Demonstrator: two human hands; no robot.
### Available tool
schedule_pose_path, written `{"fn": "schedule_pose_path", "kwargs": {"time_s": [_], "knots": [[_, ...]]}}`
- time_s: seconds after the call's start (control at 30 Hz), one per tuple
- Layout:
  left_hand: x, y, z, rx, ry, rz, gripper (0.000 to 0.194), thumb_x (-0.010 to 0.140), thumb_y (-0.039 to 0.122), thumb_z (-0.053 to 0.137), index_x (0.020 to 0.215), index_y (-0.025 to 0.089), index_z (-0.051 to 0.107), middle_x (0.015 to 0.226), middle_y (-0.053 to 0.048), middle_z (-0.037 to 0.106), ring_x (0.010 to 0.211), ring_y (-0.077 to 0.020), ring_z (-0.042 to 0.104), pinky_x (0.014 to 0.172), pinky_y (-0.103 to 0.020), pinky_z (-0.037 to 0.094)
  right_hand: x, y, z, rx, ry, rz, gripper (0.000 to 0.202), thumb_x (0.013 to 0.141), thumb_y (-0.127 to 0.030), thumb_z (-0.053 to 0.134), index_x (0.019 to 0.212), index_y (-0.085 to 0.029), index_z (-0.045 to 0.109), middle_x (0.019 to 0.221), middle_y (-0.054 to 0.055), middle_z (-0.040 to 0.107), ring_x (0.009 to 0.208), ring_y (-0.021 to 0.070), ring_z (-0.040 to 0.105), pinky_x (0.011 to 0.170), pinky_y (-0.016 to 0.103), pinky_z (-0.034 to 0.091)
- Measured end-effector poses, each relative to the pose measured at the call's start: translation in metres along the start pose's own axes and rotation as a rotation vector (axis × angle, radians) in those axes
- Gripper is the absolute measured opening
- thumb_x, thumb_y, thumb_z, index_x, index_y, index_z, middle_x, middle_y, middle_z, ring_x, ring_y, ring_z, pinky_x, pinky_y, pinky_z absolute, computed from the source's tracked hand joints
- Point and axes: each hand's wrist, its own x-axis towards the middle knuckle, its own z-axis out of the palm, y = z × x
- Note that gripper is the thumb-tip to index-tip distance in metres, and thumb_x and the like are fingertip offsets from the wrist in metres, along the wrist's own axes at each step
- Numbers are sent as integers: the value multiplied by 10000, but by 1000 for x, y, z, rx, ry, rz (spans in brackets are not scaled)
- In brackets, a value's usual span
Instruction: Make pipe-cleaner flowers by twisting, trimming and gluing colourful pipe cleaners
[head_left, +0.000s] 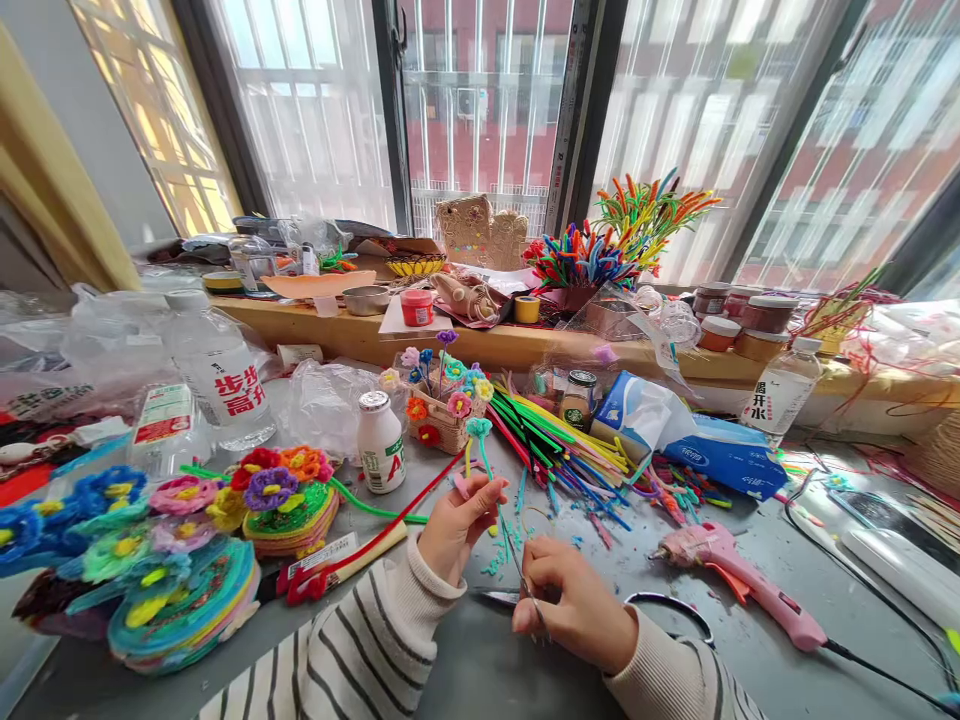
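In the head view, my left hand (463, 522) pinches a turquoise pipe-cleaner flower (480, 428), its head upright above the fingers. My right hand (574, 598) is closed around small silver scissors (512, 548), whose thin blades point up toward the flower's stem. Turquoise fluff trimmings (501, 567) are scattered on the grey table just behind both hands. Beneath the right hand lies a larger pair of scissors with a black handle (679, 612), partly hidden by it. A red pipe cleaner (431, 485) passes left of my left wrist.
Finished fuzzy flowers (172, 535) crowd the left side. A white bottle (381, 443) and a small flower basket (448, 428) stand behind my left hand. Loose pipe cleaners (555, 440) lie behind centre. To the right are a pink glue gun (750, 580) and blue tissue pack (724, 455).
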Motion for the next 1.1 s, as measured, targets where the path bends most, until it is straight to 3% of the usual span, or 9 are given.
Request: {"fn": "schedule_pose_path", "kwargs": {"time_s": [0.23,0.33,0.5,0.77,1.1], "knots": [[0,3,2,-20,41,11,173,428,199,698,567,147,609,494,34,567,471,-33,501,434,-103,386,0,0,0,-16,59,93,517,641,-534,444,320,-139,355,455,-26,369,509,85,379,494,209,271],[0,3,2,-31,38,27,180,436,205,695,579,141,607,496,31,563,476,-36,505,451,-110,397,0,1,-1,-19,44,96,534,662,-562,382,333,-142,380,462,-20,376,505,84,387,485,205,278],[1,3,0,-42,44,60,200,448,223,689,602,130,601,495,35,543,457,-27,487,427,-105,390,-2,1,-5,-82,-30,58,663,591,-707,152,439,-142,464,508,-12,381,516,91,374,485,210,278],[4,2,-2,-50,3,82,180,481,215,674,618,127,596,492,37,538,461,-28,482,432,-107,395,-1,-2,-4,-32,-188,-51,704,585,-712,79,440,-135,454,521,-9,386,523,89,374,538,223,297],[6,3,-3,-58,33,82,166,482,207,674,611,138,596,520,38,552,481,-26,493,429,-97,397,0,-1,-1,58,-44,-5,561,573,-662,355,349,-150,302,434,-38,316,462,75,321,451,207,249]]}}
